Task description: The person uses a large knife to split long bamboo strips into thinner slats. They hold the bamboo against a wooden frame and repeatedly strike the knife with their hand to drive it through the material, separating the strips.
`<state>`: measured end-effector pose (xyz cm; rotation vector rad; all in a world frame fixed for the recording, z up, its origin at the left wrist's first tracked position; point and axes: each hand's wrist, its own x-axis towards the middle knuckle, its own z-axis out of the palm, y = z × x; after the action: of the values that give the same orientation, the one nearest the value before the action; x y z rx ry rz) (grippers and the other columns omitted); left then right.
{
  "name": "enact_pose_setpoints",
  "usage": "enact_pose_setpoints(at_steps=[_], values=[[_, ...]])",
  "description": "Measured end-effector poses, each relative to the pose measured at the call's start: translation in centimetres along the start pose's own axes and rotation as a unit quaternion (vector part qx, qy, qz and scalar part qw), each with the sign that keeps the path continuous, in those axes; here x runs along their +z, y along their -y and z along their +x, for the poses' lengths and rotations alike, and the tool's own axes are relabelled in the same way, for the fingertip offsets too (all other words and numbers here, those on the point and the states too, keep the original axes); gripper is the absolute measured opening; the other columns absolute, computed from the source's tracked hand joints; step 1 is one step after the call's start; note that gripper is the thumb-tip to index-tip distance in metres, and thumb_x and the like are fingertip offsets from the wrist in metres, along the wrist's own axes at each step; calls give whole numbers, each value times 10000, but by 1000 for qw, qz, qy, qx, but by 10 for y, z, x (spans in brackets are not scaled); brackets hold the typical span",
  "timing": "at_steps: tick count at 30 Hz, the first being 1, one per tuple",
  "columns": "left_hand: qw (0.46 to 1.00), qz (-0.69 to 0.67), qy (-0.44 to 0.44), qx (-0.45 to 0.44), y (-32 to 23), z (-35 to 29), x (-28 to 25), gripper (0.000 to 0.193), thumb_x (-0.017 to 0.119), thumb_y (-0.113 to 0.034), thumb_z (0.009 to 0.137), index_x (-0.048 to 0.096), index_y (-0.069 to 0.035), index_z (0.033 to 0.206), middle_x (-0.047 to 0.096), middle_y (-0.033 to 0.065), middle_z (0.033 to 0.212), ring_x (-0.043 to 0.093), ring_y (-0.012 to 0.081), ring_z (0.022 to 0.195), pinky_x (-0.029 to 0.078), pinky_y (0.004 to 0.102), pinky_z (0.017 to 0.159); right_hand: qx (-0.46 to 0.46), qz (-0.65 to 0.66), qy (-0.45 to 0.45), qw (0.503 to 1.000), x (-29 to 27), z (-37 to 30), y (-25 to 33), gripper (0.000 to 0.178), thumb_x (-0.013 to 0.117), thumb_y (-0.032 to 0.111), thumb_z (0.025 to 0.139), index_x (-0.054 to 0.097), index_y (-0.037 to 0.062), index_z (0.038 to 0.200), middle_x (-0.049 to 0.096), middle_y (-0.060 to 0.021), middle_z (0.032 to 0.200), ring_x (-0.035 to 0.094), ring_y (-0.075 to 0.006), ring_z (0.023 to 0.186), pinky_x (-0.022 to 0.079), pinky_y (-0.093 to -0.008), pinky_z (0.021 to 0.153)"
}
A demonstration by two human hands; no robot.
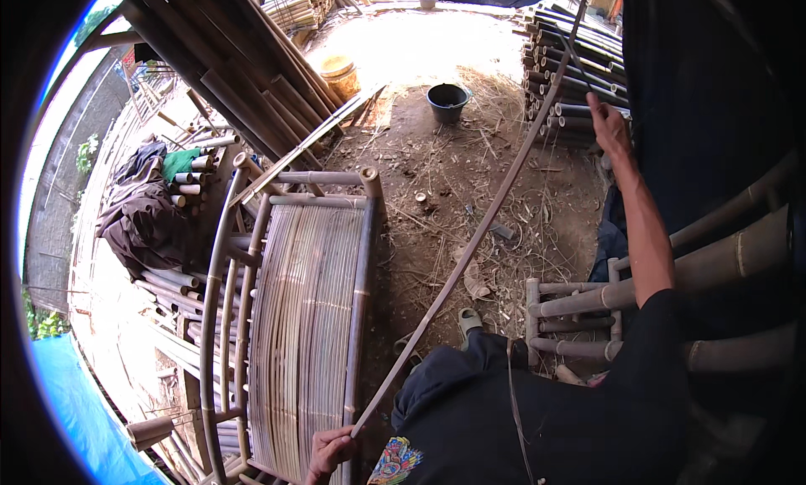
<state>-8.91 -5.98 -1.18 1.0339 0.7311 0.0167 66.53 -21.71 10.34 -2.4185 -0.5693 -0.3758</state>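
Note:
A long, narrow bamboo strip slants across the view from lower left to upper right. My left hand is closed around its near end, beside the bamboo bench. Far out at the upper right, my right hand is closed on a knife, seen as a thin dark blade. The blade's tip meets or overlaps the strip near its far end; whether they touch, I cannot tell. The handle is hidden in my fingers. The bench seat is made of many slender bamboo slats within a round-pole frame.
A black bucket and a yellowish bucket stand on the shaving-strewn dirt floor. Stacked bamboo poles lie at the far right; dark bamboo lengths lean at upper left. A low bamboo frame is at my right.

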Motion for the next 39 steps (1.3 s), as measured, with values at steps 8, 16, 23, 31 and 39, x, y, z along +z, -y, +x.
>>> enact_pose_setpoints(at_steps=[8,16,23,31,39], values=[[995,18,22,94,-61,84,59,518,460,-253,986,350,-1,1425,458,-12,589,400,72,486,312,219,459,-48,29,27,998,5,-87,82,756,359,760,845,634,57,812,638,-138,674,650,-338,677,488,-424,622],[932,-324,160,-28,-131,188,110,448,395,-334,1010,369,-147,1416,330,-60,542,295,46,363,263,201,345,-379,138,142,904,77,-288,184,606,524,677,829,524,79,735,533,-71,572,596,-257,500,485,-377,469],[953,-253,165,19,-139,170,124,460,406,-280,1015,318,-189,1458,291,-48,556,253,54,382,241,200,351,-385,113,115,909,73,-265,176,617,510,683,831,526,73,744,574,-98,600,630,-276,540,518,-389,504],[954,-241,178,-3,-106,126,113,530,429,-309,1003,256,-141,1475,274,-57,515,246,54,374,242,212,346,-189,65,169,965,59,-209,147,650,395,704,874,556,80,789,539,-70,500,603,-245,458,489,-387,426],[960,-226,163,-30,-98,116,119,522,428,-293,1006,267,-112,1468,274,-54,515,245,55,375,233,215,351,-248,11,82,965,67,-175,132,678,412,754,829,531,97,709,564,-84,542,614,-231,478,494,-395,432]])
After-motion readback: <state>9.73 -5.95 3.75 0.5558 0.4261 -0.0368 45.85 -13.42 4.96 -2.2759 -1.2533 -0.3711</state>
